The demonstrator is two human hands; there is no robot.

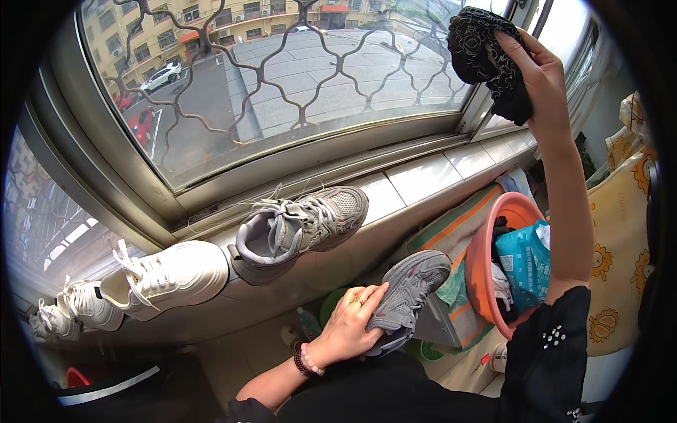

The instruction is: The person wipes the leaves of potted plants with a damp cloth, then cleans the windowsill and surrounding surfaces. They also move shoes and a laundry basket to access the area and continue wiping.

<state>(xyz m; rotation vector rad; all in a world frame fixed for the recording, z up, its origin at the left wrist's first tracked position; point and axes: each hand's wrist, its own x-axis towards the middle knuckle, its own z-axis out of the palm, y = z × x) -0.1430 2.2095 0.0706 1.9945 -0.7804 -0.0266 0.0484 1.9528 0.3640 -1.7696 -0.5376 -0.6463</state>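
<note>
My left hand (349, 322), with a ring and bead bracelets at the wrist, grips a grey mesh sneaker (404, 301) near my body, its toe pointing up and right. Raised before the window at the upper right, my right hand (539, 74) holds a crumpled black cloth with a pale line pattern (476, 50). A second grey sneaker (301, 227) with loose laces rests on the tiled windowsill. To its left stands a white sneaker (174, 272), and smaller-looking white shoes (90, 304) follow along the sill.
A pink plastic basin (476, 280) holding a blue packet (523, 264) and cloths stands at right, beside a striped towel (455, 227). A yellow patterned cloth (619, 254) hangs at far right. The metal-framed window (317, 153) with a grille lies beyond the tiled sill (423, 174).
</note>
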